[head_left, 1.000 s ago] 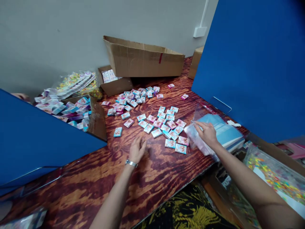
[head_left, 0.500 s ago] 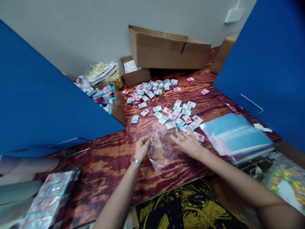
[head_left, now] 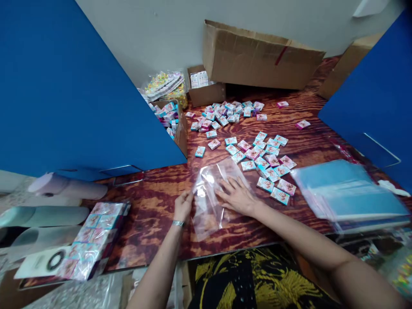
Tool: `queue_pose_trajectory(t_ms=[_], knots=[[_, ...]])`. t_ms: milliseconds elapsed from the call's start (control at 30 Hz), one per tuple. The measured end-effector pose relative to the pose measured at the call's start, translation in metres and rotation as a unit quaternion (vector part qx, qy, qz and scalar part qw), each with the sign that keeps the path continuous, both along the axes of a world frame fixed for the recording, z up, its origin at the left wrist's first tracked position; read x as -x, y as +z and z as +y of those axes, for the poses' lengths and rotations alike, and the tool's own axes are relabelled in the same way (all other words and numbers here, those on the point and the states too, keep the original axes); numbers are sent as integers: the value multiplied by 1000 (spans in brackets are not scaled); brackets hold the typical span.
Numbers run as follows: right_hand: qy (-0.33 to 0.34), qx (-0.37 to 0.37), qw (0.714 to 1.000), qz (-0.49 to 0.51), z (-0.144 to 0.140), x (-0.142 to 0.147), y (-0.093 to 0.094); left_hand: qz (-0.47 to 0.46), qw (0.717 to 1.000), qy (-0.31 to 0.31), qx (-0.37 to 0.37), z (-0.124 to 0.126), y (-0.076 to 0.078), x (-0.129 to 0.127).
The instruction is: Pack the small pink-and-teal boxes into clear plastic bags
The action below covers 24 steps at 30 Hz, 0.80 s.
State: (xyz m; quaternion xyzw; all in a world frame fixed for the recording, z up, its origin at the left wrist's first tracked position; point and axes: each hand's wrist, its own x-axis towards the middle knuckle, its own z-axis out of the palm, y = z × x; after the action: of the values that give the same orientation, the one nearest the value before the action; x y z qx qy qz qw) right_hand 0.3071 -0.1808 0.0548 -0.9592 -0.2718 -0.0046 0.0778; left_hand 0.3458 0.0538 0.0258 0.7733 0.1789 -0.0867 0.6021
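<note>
A clear plastic bag lies flat on the wooden table in front of me. My left hand, with a watch on the wrist, pinches the bag's left edge. My right hand lies flat on the bag with its fingers spread. Several small pink and blue boxes are scattered just beyond the bag. A stack of clear bags over blue sheets lies to the right.
Blue panels stand at the left and right. Cardboard boxes sit at the back by the wall. A wrapped pack of small boxes lies at the near left, beside pale rolls.
My right hand took a clear bag from the right stack and brought it to the table's middle. My left hand took its edge. The view swung left.
</note>
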Motion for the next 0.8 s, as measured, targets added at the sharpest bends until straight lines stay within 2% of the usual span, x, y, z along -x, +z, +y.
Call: queue_pose_trajectory(t_ms=[133,200,233,267,333,400,433,500,533,600,667,733,800], knots=[[5,3,998,66,13,-14,-24,4,994,52,-94,32,18,3],[7,0,997,82,21,-16,-27,-68,972,81,-211,40,31,9],[8,-2,996,86,27,-17,-28,-131,948,72,-283,40,37,13],[9,-5,996,88,32,-17,-28,-201,915,36,-347,36,42,17],[10,-10,996,87,43,-17,-26,-317,845,-106,-418,19,43,22],[20,-12,996,84,48,-19,-23,-347,801,-246,-422,-1,34,24],[30,-11,996,81,45,-20,-20,-339,788,-285,-427,-8,26,22],[33,-11,997,64,28,-22,-14,-302,781,-300,-456,-15,7,17],[12,-12,999,46,12,-24,-10,-285,782,-294,-470,-14,-2,15],[-83,-7,997,-2,-28,-25,-5,-269,781,-289,-484,-7,-17,13],[-220,14,974,-47,-69,-25,-5,-274,778,-288,-486,3,-25,13],[-303,28,951,-53,-100,-23,-10,-284,776,-284,-487,10,-30,15],[-285,18,958,-27,-116,-23,-15,-289,772,-276,-493,14,-33,15]])
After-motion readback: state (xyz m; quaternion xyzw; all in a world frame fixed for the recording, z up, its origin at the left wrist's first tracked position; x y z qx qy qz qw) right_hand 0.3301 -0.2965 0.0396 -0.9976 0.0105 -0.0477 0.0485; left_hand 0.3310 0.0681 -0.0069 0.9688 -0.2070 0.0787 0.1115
